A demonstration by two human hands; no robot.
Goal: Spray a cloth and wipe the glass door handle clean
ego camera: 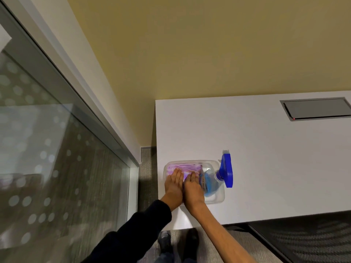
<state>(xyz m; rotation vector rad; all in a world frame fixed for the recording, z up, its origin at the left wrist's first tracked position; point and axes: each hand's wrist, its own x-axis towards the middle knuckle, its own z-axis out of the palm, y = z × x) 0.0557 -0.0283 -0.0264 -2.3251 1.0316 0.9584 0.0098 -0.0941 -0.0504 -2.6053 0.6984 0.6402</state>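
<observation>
A clear plastic tray (214, 164) sits near the left edge of a white table (266, 149). Inside it lies a folded purple cloth (187, 167) on the left and a spray bottle (210, 184) of blue liquid on the right, on its side, its blue trigger head (227, 170) sticking out over the tray's right rim. My left hand (173, 184) and my right hand (191, 188) lie side by side, fingers flat on the near part of the cloth. The glass door (57, 158) is at the left; its handle is not in view.
A grey metal door frame (79, 103) runs diagonally beside a yellow wall (190, 54). A grey cable hatch (316, 109) is set into the table's far right. A dark mesh chair (307, 236) stands at lower right. My shoes (176, 242) rest on grey carpet.
</observation>
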